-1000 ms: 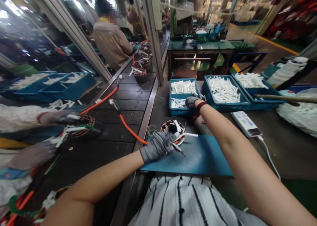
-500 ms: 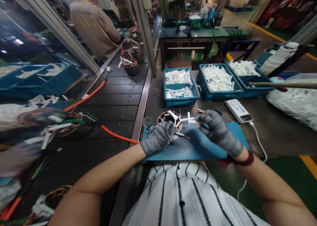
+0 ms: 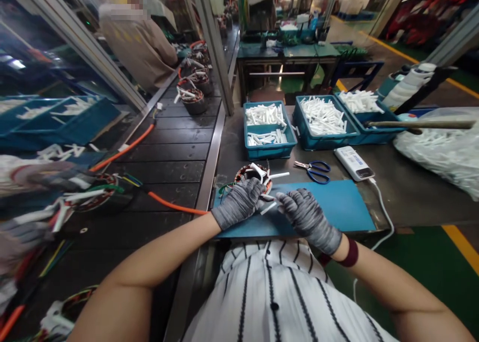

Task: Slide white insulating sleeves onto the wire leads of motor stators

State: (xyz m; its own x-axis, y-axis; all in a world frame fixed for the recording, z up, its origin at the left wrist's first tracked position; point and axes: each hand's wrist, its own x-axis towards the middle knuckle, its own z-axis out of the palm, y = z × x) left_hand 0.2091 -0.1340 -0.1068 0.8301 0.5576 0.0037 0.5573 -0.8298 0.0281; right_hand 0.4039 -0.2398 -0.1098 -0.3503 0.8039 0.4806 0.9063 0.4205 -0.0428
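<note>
A round copper-wound motor part with white sleeves sticking out stands at the back left of the blue mat. My left hand, in a grey glove, is closed on the near side of this part, around its leads. Just to the right, my gloved right hand has its fingers pinched beside a short white sleeve. Its fingertips are close to the sleeve and the leads, and what they grip is too small to make out. Another white sleeve points right from the part.
Blue bins of white sleeves stand behind the mat. Blue-handled scissors and a white device with a cable lie nearer. At left, a co-worker's gloved hands work at another wound part on the slatted conveyor.
My right hand has moved left and nearer to me, towards the leads, uncovering the scissors. A white sleeve now points right from the part. The view has shifted slightly.
</note>
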